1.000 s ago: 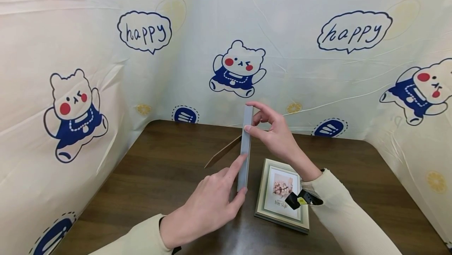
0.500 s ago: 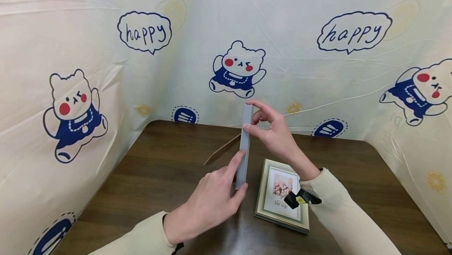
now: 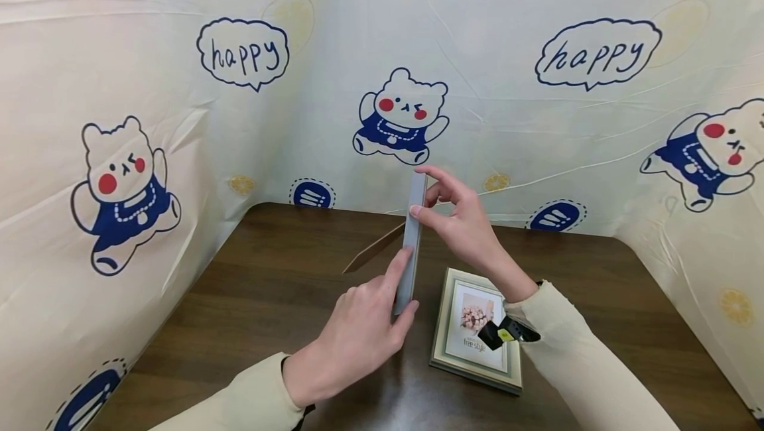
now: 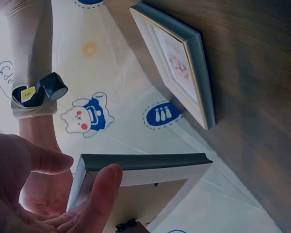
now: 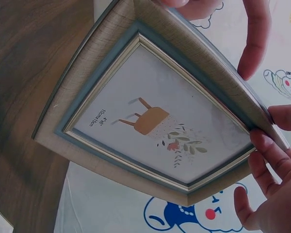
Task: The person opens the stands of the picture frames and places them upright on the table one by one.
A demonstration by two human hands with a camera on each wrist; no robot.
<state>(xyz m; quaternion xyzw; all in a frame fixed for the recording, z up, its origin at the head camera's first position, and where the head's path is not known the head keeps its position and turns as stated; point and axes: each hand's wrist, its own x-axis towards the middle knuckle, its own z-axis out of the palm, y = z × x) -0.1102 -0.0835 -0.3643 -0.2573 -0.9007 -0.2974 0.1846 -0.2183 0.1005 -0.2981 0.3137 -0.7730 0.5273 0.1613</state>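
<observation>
A picture frame (image 3: 408,245) with a grey side edge is held up on end over the table. Its front (image 5: 150,111) faces right and shows a print with flowers and a small chair-like shape. On its back (image 4: 155,194), a brown stand leg (image 3: 375,250) juts out to the left. My right hand (image 3: 462,219) pinches the upper part, with the thumb on the near side edge and the index finger at the top. Lower down, my left hand (image 3: 358,331) holds the same side edge between index finger and thumb.
A second picture frame (image 3: 438,345) with a flower print lies face up on the dark wooden table (image 3: 262,272), right of the held one and partly beneath my right wrist. A printed white curtain (image 3: 477,119) encloses the table's back and sides.
The held frame has risen slightly and shifted a little left, both hands moving with it. The grip looks the same, and the frame on the table stays put.
</observation>
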